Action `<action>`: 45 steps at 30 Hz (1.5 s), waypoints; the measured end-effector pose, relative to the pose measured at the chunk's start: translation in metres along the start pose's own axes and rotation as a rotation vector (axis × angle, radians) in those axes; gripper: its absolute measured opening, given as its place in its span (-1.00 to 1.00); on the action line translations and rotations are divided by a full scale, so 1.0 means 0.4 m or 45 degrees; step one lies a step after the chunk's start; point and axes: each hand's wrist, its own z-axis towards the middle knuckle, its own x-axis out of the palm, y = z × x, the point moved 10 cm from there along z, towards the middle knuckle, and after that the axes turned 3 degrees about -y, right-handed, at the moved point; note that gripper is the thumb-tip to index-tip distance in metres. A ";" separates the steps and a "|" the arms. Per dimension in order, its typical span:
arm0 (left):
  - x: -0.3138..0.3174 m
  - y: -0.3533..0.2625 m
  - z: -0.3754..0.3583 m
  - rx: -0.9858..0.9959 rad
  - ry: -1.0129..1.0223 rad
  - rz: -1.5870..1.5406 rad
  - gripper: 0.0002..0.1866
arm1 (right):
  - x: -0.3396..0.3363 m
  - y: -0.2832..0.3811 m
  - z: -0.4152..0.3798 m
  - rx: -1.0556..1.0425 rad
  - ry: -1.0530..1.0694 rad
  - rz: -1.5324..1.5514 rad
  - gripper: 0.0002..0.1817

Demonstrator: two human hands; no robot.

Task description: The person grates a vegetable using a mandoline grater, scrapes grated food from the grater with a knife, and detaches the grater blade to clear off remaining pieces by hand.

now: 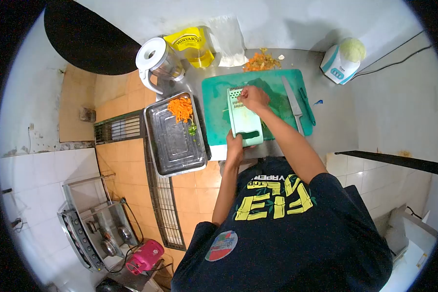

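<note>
A pale green flat grater (243, 119) lies slanted over a green cutting board (216, 97), its slotted handle toward my body. My left hand (234, 147) is closed around the handle end at the board's near edge. On the toothed upper part rests my right hand (254, 98), fingers pinched together; what they hold is hidden. Some green bits lie on the board beside the grater. To the right are a large knife (292, 100) and a dark green-handled tool (306, 106), both lying lengthwise on the board.
Left of the board, a metal tray (175, 146) holds shredded carrot (180, 109) and a little chopped green. Behind stand a blender jug (165, 61), a yellow oil pouch (194, 46) and vegetable scraps (261, 62). A cabbage (352, 50) sits on a white-and-blue appliance (337, 68) at right.
</note>
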 end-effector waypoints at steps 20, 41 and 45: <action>-0.002 -0.008 0.001 -0.018 -0.059 0.085 -0.52 | -0.044 0.061 -0.023 -0.295 0.074 -0.171 -0.89; -0.002 -0.005 -0.006 -0.041 -0.008 0.048 -0.52 | -0.038 0.073 -0.024 -0.162 0.063 -0.266 -0.76; -0.007 0.001 0.005 0.010 0.034 0.041 -0.53 | -0.042 0.081 -0.032 -0.132 0.021 -0.309 -0.77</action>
